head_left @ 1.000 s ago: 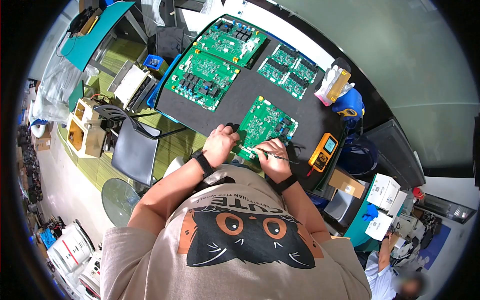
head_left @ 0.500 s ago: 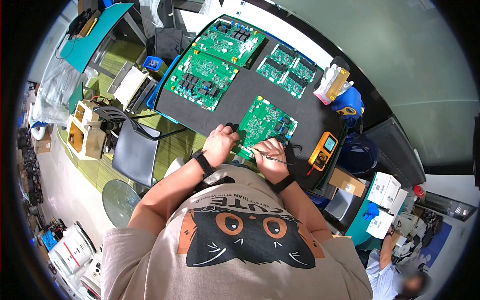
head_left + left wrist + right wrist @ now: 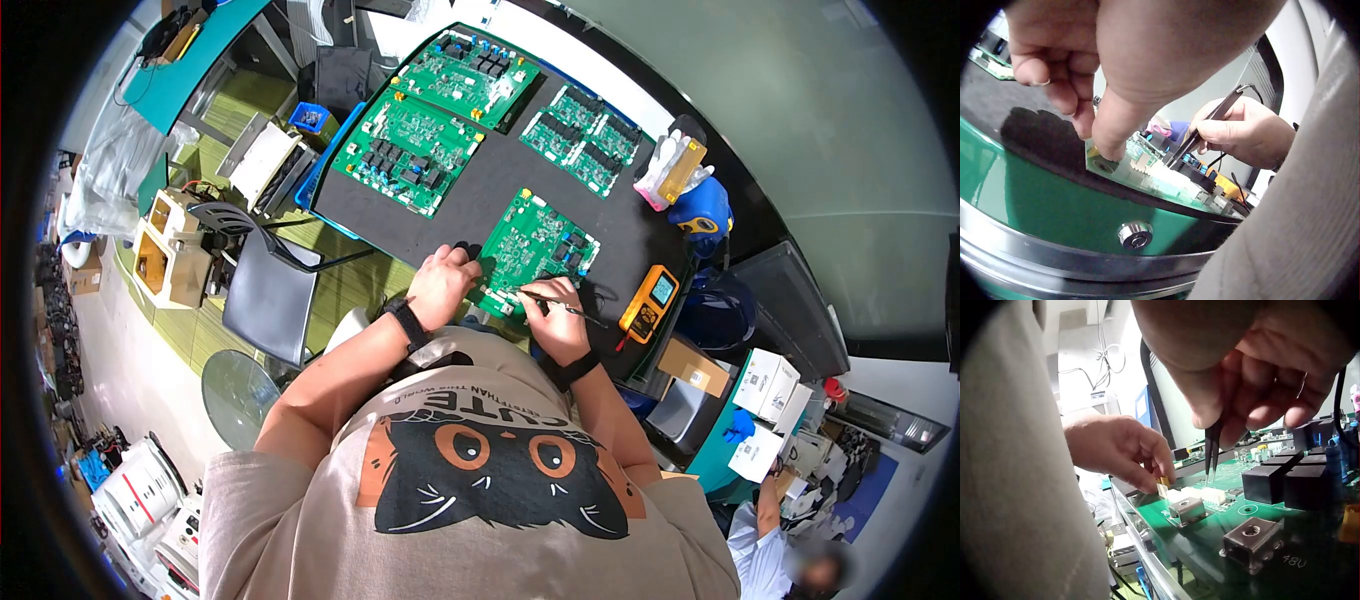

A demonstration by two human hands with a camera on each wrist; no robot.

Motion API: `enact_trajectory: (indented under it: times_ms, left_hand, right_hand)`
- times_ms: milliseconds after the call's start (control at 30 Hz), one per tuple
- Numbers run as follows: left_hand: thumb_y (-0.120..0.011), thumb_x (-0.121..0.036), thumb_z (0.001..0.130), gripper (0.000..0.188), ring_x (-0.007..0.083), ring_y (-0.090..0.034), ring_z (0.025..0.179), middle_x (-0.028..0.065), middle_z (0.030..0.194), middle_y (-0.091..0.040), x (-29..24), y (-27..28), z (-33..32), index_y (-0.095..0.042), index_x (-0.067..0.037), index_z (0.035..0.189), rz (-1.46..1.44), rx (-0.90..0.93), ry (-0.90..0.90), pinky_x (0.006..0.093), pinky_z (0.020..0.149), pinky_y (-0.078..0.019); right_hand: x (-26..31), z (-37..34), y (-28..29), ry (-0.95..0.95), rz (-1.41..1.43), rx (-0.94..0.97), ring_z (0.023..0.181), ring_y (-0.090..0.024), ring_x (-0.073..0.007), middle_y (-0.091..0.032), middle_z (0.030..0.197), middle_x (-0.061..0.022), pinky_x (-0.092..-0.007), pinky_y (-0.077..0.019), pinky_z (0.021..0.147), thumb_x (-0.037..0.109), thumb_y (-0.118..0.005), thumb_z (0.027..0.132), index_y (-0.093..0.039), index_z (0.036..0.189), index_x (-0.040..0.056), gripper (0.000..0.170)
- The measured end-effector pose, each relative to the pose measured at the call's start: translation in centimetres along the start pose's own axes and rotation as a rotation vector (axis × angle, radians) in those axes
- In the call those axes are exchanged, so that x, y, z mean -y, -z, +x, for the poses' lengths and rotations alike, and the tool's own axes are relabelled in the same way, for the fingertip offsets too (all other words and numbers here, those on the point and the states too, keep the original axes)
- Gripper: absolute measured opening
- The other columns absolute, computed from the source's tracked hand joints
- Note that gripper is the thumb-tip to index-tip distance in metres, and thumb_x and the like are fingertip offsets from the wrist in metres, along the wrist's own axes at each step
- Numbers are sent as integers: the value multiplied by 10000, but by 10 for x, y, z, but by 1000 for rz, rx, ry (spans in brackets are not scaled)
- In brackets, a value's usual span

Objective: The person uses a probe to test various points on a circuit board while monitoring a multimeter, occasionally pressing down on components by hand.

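A green circuit board (image 3: 525, 240) lies flat at the near edge of the dark table mat. The left hand (image 3: 442, 283) grips its left corner, thumb on top and fingertips at the edge beside a small yellow-and-white connector (image 3: 1163, 485). Black tweezers (image 3: 1212, 447) are pinched in the right hand (image 3: 556, 318), their fine tips pointing down right at the white connectors (image 3: 1210, 495) along the near edge. A thin black cable (image 3: 1254, 87) leaves the tweezers' back end. Black block-shaped components (image 3: 1305, 486) and metal terminals (image 3: 1252, 540) stand on the board near the tips.
An orange multimeter (image 3: 648, 305) lies right of the board. Two large boards (image 3: 410, 155) occupy the mat's far left, with smaller boards (image 3: 583, 140) at the back. A blue device (image 3: 700, 210) and white gloves (image 3: 665, 165) are at the right edge. Another person's arm (image 3: 768, 505) shows lower right.
The right hand has shifted slightly right with the tweezers, whose back end has swung outward. The left hand keeps its place at the board's corner.
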State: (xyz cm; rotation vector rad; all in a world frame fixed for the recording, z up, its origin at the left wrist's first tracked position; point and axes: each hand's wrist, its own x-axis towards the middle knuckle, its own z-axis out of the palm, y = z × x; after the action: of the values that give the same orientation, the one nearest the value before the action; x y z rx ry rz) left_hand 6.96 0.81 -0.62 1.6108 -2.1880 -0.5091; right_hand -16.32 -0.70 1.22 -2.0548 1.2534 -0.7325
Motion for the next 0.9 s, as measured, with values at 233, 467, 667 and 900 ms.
enact_trajectory:
  times_ms: [233,467,667,900]
  left_hand:
    - [-723,-111,786,169,296,-574,939,65,945,-612,0,2,0,-696,-118,953,-15,0,4,414,816,-500]
    - [-724,-111,785,173,295,-570,939,63,945,-614,1,0,0,-697,-119,956,-22,14,4,417,812,-498]
    - [-726,-116,787,172,294,-571,935,60,943,-613,2,1,1,-699,-121,956,-22,22,5,416,811,-502]
    - [-726,-116,794,170,294,-573,929,58,936,-610,2,2,2,-703,-120,962,-26,22,-3,413,809,-503]
  right_hand:
    - [-1,1,-3,2,-37,-3,905,-632,-319,-726,905,-104,-421,-509,820,102,-724,826,-732,886,36,89]
    - [3,1,-4,47,-60,33,923,-624,-318,-716,923,-93,-431,-494,852,121,-693,854,-711,883,53,76]
    - [4,2,-4,35,-61,28,916,-618,-318,-711,917,-87,-426,-492,846,114,-685,855,-705,868,54,65]
    - [3,2,-5,60,-53,12,894,-617,-319,-708,905,-85,-429,-489,835,115,-686,854,-698,855,54,62]
